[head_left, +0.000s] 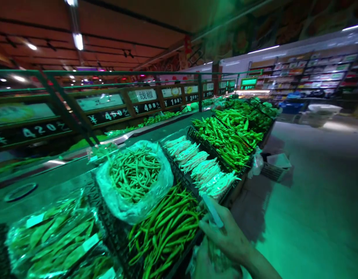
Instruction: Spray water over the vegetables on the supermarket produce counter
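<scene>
At five o'clock, a thin clear plastic bag (209, 254) is clenched in the right hand (225, 236) beside long green chillies (164, 228); none look bagged yet; left hand unseen.

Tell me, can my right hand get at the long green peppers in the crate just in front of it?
Probably yes: the right hand sits at the crate's edge beside the long green peppers, which lie uncovered with nothing between, though it already holds a thin plastic bag.

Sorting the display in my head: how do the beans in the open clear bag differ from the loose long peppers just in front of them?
The beans sit in a bag; the peppers lie loose in a crate. The beans are short and pale green; the peppers are longer and darker. Both are green, slender and heaped.
</scene>
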Tool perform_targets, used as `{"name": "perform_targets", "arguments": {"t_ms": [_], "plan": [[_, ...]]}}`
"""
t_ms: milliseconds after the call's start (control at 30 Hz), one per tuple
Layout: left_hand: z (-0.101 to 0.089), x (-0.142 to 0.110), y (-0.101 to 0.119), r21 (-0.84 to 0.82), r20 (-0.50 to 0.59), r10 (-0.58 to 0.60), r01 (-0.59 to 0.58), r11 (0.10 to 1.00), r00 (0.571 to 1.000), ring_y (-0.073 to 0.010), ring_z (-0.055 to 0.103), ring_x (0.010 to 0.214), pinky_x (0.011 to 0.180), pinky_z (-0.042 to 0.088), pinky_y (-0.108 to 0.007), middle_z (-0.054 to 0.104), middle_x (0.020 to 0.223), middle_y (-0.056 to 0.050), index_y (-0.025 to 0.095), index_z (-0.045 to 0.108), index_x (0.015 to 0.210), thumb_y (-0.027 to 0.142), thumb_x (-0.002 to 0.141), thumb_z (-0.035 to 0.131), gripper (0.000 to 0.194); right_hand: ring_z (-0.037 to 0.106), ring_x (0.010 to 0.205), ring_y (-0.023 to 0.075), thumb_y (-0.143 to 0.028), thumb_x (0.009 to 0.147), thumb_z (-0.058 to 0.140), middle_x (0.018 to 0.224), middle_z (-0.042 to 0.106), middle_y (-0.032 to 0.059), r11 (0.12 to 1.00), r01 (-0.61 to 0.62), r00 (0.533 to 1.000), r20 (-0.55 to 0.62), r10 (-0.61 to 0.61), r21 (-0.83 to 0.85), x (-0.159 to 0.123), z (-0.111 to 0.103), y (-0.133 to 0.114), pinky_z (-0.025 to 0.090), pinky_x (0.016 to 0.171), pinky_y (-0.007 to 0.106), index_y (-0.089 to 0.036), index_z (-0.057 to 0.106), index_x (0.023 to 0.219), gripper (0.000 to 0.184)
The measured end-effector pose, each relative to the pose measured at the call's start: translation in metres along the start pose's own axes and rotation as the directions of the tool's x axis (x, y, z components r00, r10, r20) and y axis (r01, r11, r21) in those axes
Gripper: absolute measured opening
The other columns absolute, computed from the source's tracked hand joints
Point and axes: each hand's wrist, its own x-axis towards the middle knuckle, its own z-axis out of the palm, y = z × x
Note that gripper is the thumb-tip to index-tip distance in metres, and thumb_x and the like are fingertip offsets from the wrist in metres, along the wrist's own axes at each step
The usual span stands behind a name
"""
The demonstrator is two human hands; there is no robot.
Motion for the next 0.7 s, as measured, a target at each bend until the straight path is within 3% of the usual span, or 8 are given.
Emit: {"name": "perform_targets", "arguments": {"t_ms": [67, 133, 233, 333, 433, 567, 700], "plan": [[-0.006, 0.022, -0.002, -0.045, -0.063, 0.008, -0.010, 0.999, 0.998, -0.0276, 0.077, 0.117, 0.101, 0.068, -0.050, 0.078, 0.135, -0.011, 0.022, 0.069, 0.134, 0.043, 0.095, 0.081, 0.046, 0.063, 0.078, 0.0188, -0.034, 0.098, 0.073, 0.088, 0.066, -0.0011, 0.998, 0.034, 0.998, 0.052, -0.031, -0.052, 0.031, 0.002, -0.001, 0.053, 0.073, 0.030, -0.023, 0.071, 0.118, 0.023], [-0.014, 0.042, -0.001, -0.077, -0.126, 0.016, -0.026, 0.997, 0.992, -0.0318, 0.079, 0.118, 0.103, 0.068, -0.049, 0.081, 0.132, -0.011, 0.024, 0.068, 0.133, 0.036, 0.079, 0.094, 0.061, 0.061, 0.077, 0.0182, -0.031, 0.098, 0.071, 0.086, 0.063, -0.0019, 0.997, 0.053, 0.994, 0.093, -0.047, -0.063, 0.060, 0.010, 0.001, 0.050, 0.071, 0.030, -0.023, 0.069, 0.112, 0.016], [-0.028, 0.061, 0.009, -0.117, -0.226, 0.065, -0.093, 0.989, 0.972, -0.0371, 0.077, 0.127, 0.110, 0.065, -0.047, 0.081, 0.135, -0.012, 0.023, 0.063, 0.133, 0.024, 0.064, 0.094, 0.076, 0.058, 0.074, 0.0171, -0.029, 0.099, 0.068, 0.089, 0.063, -0.0021, 0.997, 0.079, 0.979, 0.190, -0.079, 0.007, 0.095, 0.022, 0.002, 0.048, 0.068, 0.029, -0.022, 0.067, 0.122, 0.024], [-0.040, 0.067, 0.025, -0.111, -0.350, 0.080, -0.126, 0.986, 0.933, -0.0373, 0.074, 0.134, 0.115, 0.062, -0.046, 0.079, 0.141, -0.014, 0.020, 0.059, 0.137, 0.025, 0.066, 0.089, 0.077, 0.056, 0.073, 0.0164, -0.027, 0.098, 0.069, 0.090, 0.062, -0.0030, 0.990, 0.124, 0.949, 0.284, -0.139, 0.069, 0.120, 0.032, -0.002, 0.048, 0.069, 0.029, -0.022, 0.065, 0.134, 0.037], [-0.048, 0.067, 0.035, -0.056, -0.422, 0.063, -0.095, 0.994, 0.904, -0.0361, 0.077, 0.126, 0.110, 0.063, -0.044, 0.080, 0.136, -0.013, 0.019, 0.062, 0.134, 0.024, 0.065, 0.087, 0.074, 0.054, 0.070, 0.0162, -0.025, 0.097, 0.070, 0.081, 0.055, -0.0065, 0.986, 0.120, 0.921, 0.358, -0.154, 0.116, 0.137, 0.038, -0.009, 0.048, 0.069, 0.029, -0.021, 0.064, 0.135, 0.040], [-0.049, 0.066, 0.035, -0.057, -0.497, 0.038, -0.076, 0.995, 0.867, -0.0354, 0.079, 0.118, 0.106, 0.065, -0.046, 0.082, 0.131, -0.012, 0.020, 0.064, 0.130, 0.025, 0.064, 0.090, 0.070, 0.055, 0.068, 0.0154, -0.026, 0.096, 0.070, 0.079, 0.058, -0.0062, 0.982, 0.113, 0.882, 0.440, -0.170, 0.153, 0.150, 0.047, -0.012, 0.045, 0.066, 0.029, -0.020, 0.067, 0.116, 0.022], [-0.040, 0.065, 0.036, -0.078, -0.556, 0.065, -0.130, 0.988, 0.828, -0.0371, 0.076, 0.128, 0.114, 0.063, -0.047, 0.081, 0.137, -0.011, 0.022, 0.066, 0.131, 0.022, 0.063, 0.093, 0.073, 0.050, 0.064, 0.0141, -0.025, 0.095, 0.070, 0.072, 0.053, -0.0079, 0.974, 0.167, 0.864, 0.453, -0.219, 0.152, 0.150, 0.049, -0.012, 0.038, 0.064, 0.029, -0.022, 0.065, 0.098, 0.007]]}}
